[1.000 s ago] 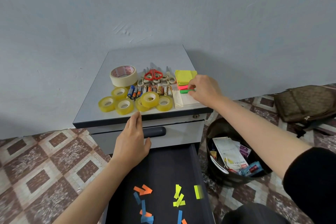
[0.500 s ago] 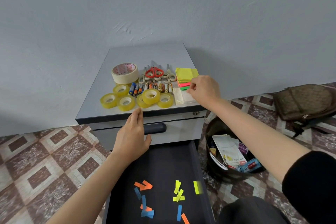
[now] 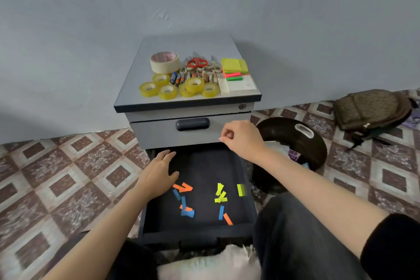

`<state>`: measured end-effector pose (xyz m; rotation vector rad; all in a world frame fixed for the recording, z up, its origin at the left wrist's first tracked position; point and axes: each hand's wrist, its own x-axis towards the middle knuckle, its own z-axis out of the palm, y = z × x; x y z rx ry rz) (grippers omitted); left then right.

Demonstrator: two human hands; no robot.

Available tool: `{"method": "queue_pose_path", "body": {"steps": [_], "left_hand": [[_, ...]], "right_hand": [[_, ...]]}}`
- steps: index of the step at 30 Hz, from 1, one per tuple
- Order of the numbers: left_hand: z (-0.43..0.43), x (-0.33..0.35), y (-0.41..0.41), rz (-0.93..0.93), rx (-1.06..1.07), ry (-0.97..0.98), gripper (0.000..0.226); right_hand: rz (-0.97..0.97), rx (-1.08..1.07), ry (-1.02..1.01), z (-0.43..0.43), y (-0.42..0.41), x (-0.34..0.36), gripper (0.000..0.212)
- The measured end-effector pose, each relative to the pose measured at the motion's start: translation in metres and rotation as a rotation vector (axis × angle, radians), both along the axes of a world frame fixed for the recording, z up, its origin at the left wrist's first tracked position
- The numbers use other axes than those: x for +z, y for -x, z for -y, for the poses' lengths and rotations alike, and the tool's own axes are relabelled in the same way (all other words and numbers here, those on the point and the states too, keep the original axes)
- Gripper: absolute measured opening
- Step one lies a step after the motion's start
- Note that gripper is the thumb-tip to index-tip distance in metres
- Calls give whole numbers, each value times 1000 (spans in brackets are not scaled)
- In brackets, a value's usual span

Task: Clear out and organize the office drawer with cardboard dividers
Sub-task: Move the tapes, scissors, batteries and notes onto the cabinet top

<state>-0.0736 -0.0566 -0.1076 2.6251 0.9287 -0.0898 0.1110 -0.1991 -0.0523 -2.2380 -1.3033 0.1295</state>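
Observation:
The dark drawer [image 3: 204,166] of a grey cabinet [image 3: 159,98] stands pulled out below me. Several orange, blue and yellow sticky flags [image 3: 184,188] lie scattered on its floor. My left hand [image 3: 156,175] rests flat, fingers straight, on the drawer's left rim. My right hand [image 3: 238,138] hovers over the drawer's back right corner with fingers curled and fingertips pinched together; I cannot see anything between them. On the cabinet top lie yellow tape rolls [image 3: 168,91], a masking tape roll [image 3: 164,62], batteries [image 3: 181,77], scissors [image 3: 197,62] and sticky notes [image 3: 234,66].
A black bin [image 3: 316,143] with papers and wrappers stands right of the drawer. A brown backpack [image 3: 372,109] lies on the tiled floor at the right. The upper drawer [image 3: 156,134] with its dark handle is closed. My dark trousers and something white fill the bottom.
My right hand left the sticky notes on the cabinet top and came down over the drawer. My left hand dropped from the cabinet's front edge to the drawer's left rim. The view tilted down.

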Motion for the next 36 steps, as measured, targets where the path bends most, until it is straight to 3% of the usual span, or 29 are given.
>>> {"method": "queue_pose_path", "body": {"steps": [11, 23, 30, 36], "left_hand": [[16, -47, 46, -115, 46, 91, 50], [-27, -96, 2, -157, 10, 129, 35], [-46, -148, -20, -162, 10, 177, 28], [-57, -186, -32, -94, -7, 61, 33]], "right_hand": [[-115, 37, 115, 12, 40, -72, 12], [-332, 47, 202, -34, 32, -138, 13], [-383, -125, 323, -55, 10, -159, 19], [-495, -160, 344, -62, 12, -167, 23]]}}
